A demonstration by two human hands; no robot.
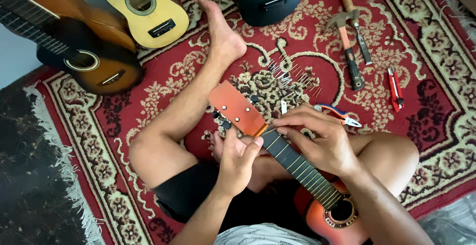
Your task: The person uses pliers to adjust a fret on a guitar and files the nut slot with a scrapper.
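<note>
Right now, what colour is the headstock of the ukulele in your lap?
Orange-red headstock, with black tuning pegs at its edge; the head view shows it best.

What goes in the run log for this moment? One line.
left hand: grips orange ukulele neck | right hand: fingertips at nut | pliers, hammer on red rug

Both hands' fingers [285, 122] pinch the orange ukulele [277, 148] neck near its headstock, over a red rug [426, 126]

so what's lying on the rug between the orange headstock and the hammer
In the head view, a scatter of small metal pins lies on the red patterned rug between the orange headstock and the hammer.
</note>
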